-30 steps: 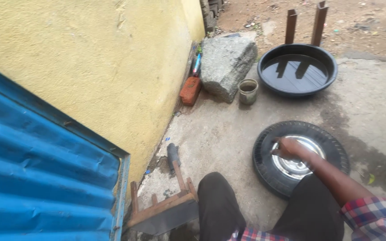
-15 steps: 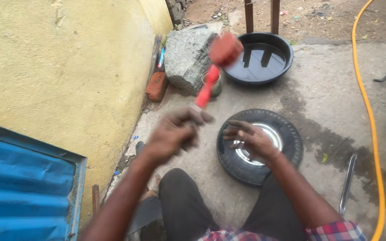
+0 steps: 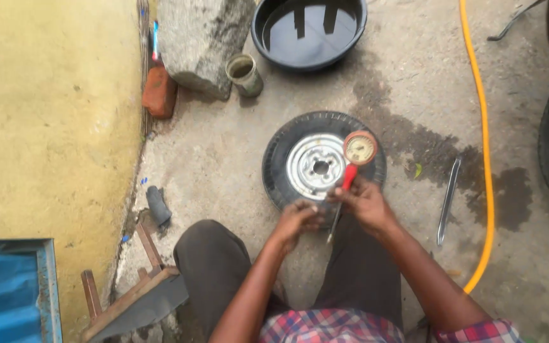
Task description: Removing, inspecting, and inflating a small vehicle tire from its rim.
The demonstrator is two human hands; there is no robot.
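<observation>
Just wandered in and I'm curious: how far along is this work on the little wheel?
Done: the small wheel lies flat on the concrete. In hand: the right hand holds a red-handled pressure gauge over it, and the left hand is at the tyre's near edge. Left: the metal bar lies untouched beside it.

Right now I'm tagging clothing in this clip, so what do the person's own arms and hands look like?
Both hands are bare: left hand and right hand wear no gloves, rings or watch that I can see. The forearms are bare too. Short plaid sleeves in red, blue and white show at the bottom edge, above dark grey trousers.
</observation>
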